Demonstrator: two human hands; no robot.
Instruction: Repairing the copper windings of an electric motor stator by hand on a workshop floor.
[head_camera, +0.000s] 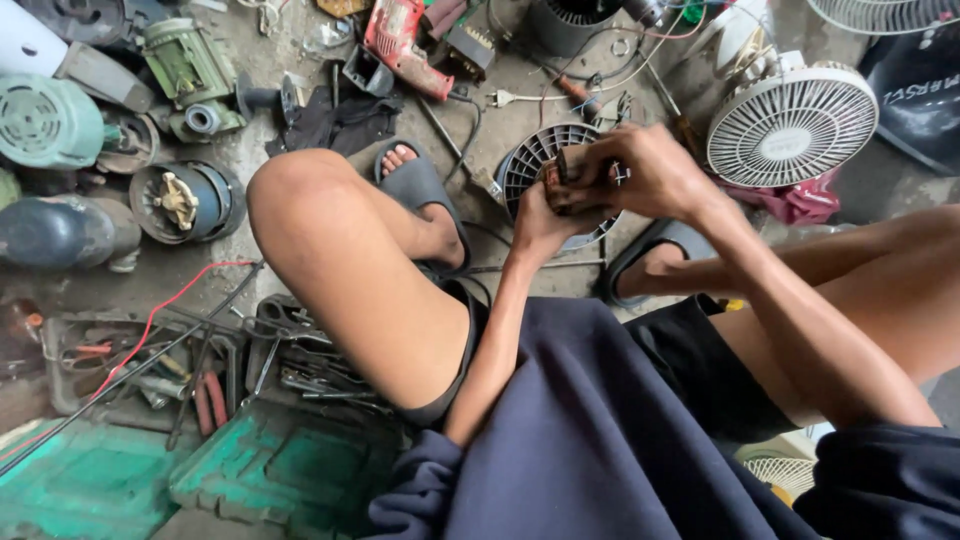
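Note:
Both my hands meet over a small brown motor part (572, 178) held above the floor between my knees. My left hand (540, 222) cups it from below. My right hand (645, 172) closes over its top and right end, where a bit of metal shows. Directly beneath them lies a round grey slotted fan housing (530, 160) on the concrete. How the fingers sit on the part's far side is hidden.
A white fan grille (792, 125) stands at the right. A red drill (400, 42), cables and a plug lie at the back. Old motors (185, 200) crowd the left. Open green tool cases (280, 465) with pliers and wrenches sit at the lower left.

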